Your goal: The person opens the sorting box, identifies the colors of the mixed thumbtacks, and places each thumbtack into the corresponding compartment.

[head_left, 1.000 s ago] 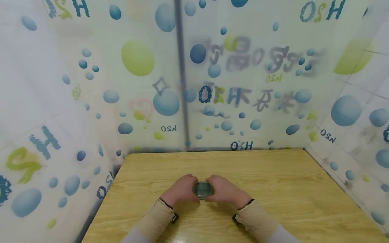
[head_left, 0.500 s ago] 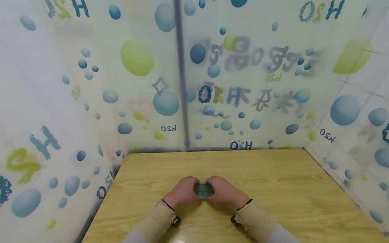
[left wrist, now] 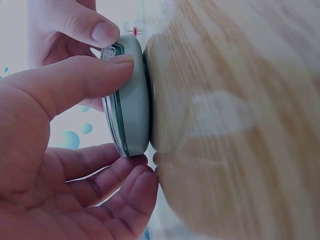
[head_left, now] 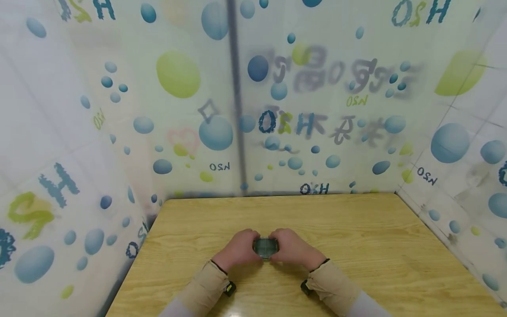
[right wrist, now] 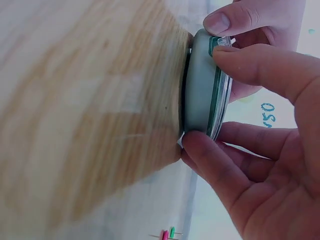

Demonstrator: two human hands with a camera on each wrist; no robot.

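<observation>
Two hands grip a round case at lower centre

At the left edge of the head view, a white wall (head_left: 29,145) carries blue and green spots and lettering. Lower left of centre, a tan cuff (head_left: 203,284) with a small black device (head_left: 229,288) leads to the left hand (head_left: 239,250), its thumb and fingers clamped on the pale green case (head_left: 266,248). The case sits at lower centre, clear top up, close over the wood-grained surface (head_left: 356,229); contact cannot be told. Right of it, the right hand (head_left: 294,248) clamps the case's other side, above a second tan cuff (head_left: 334,286).
</observation>
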